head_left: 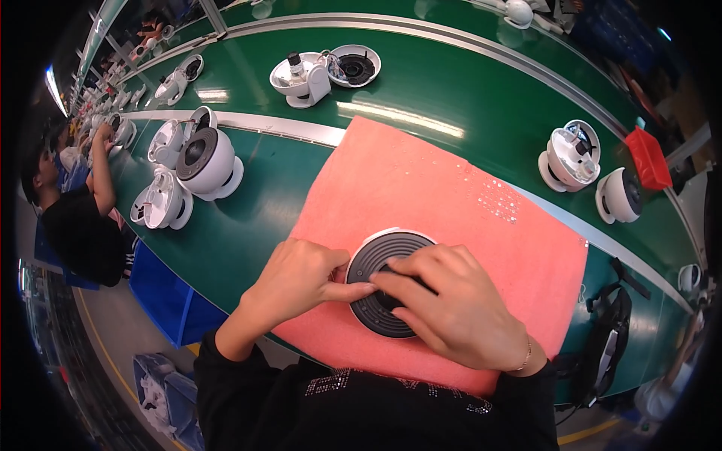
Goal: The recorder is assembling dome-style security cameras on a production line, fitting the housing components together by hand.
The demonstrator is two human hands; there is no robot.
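A round white camera housing [367,312] with a dark grey, ringed face lies face up on a pink cloth mat [391,177]. My left hand [297,282] grips its left rim, the thumb reaching across the face. Over the middle of the same face, my right hand [459,304] has its fingers closed and bent down at the dark centre. Whether those fingers pinch a small part cannot be seen, since they cover the spot. The housing's right side is partly hidden under my right hand.
White housings [209,161] stand in a group at the left, some opened. Another opened unit [301,79] sits on the green belt ahead. More housings [570,158] and a red bin [648,158] are at the right, near a black strap [605,338]. A co-worker [83,218] works at far left.
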